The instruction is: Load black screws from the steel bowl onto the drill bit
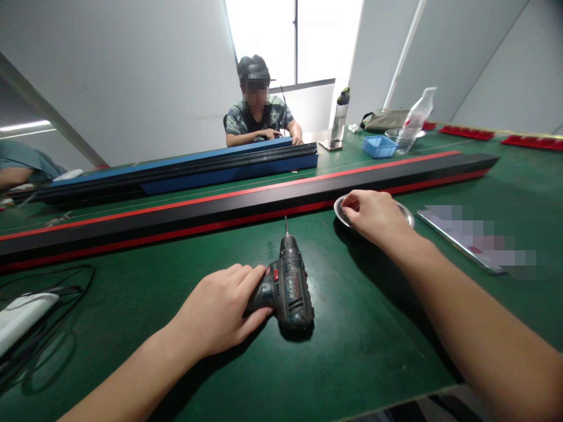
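My left hand point(224, 302) is wrapped round the handle of a black cordless drill point(294, 290), which lies on its side on the green table. A thin bit point(286, 225) in its chuck points away from me, close to a long black bar with red edges point(246, 202). At a shallow metal bowl point(407, 215), my right hand point(373, 214) reaches over the rim with its fingers curled together inside. What the fingers hold is hidden, and small dark pieces in the bowl are only partly visible.
A phone point(461, 240) lies right of the bowl. Behind the bar are blue and black bars point(229, 167), a blue tray point(379, 146), bottles point(338, 120) and a seated person point(257, 114). At the left, a white power strip point(26, 316) lies among black cables.
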A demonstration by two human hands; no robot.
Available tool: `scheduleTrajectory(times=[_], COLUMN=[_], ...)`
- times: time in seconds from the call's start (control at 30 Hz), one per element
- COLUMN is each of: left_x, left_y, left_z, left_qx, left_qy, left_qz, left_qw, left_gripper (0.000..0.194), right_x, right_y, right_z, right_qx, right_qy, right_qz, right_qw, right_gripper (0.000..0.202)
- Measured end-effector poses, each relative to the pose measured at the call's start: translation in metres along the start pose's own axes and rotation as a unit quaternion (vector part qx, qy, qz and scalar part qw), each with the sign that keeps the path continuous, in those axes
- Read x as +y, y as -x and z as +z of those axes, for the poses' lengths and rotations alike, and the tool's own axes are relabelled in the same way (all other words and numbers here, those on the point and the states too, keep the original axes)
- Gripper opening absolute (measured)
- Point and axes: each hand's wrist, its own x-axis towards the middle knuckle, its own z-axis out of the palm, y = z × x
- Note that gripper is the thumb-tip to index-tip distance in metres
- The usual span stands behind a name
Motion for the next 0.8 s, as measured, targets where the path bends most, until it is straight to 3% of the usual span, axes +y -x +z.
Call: scheduleTrajectory(times=[0.5,0.8], left_x=[0.001,-0.001], left_y=[-0.001,-0.001], left_z=[-0.004,-0.002], left_qx=[0.000,0.003], left_qy=[0.001,0.003], left_qz=[0.002,0.010], left_qw=[1.000,1.000], left_gripper=[0.048,0.046], right_x=[-0.002,-0.039], right_y=[0.002,0.019], right_z=[0.003,0.013], right_qx=[0.055,0.100], right_qy=[-0.047,-0.163], right_qz=[-0.029,-0.117], right_qw=[0.997,0.975], right_gripper=[0.022,0.023])
